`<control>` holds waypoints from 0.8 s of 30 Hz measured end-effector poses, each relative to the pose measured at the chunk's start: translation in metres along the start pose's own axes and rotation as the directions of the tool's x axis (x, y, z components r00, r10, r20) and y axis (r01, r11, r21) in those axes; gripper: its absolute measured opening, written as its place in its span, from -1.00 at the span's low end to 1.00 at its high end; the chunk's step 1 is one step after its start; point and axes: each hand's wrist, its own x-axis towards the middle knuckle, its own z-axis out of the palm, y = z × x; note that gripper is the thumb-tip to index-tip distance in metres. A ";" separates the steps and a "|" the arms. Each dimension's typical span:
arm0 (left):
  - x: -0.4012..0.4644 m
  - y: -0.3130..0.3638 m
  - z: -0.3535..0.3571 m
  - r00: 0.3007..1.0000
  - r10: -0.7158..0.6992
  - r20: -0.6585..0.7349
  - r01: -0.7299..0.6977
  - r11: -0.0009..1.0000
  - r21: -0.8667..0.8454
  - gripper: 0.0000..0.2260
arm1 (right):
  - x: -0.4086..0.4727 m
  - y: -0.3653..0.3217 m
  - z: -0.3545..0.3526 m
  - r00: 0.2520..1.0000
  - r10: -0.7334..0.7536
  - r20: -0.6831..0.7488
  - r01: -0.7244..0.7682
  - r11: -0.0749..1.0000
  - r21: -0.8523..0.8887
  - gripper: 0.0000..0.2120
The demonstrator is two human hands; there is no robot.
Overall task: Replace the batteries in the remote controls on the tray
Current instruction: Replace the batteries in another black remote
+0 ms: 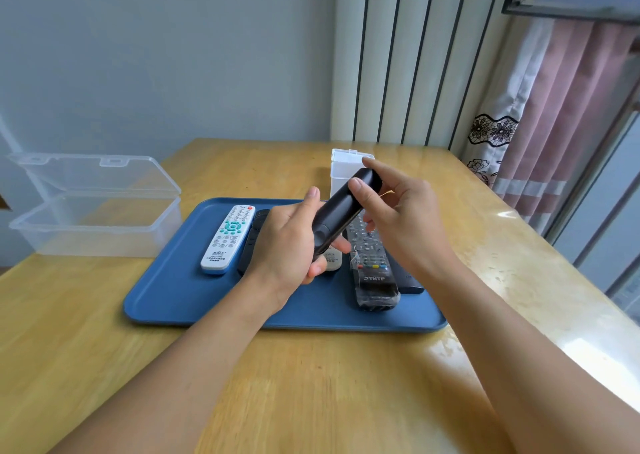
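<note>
Black remote (341, 216) hung tilted above the blue tray (166, 294) — my left hand (287, 246) gripped its base while my right hand (391, 208) pinched its top, seemingly to work the back cover.

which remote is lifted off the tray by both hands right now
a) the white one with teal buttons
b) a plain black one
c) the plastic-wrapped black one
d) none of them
b: the left hand grips the lower end of the black remote and the right hand pinches its upper end, holding it above the blue tray, where the white remote and the wrapped remote lie.
</note>
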 end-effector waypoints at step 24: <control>-0.005 -0.019 -0.194 0.731 0.372 -0.571 -0.065 0.872 0.485 -0.89 | -0.024 -0.066 0.210 0.815 -0.372 0.445 0.580 0.531 -0.617 -0.59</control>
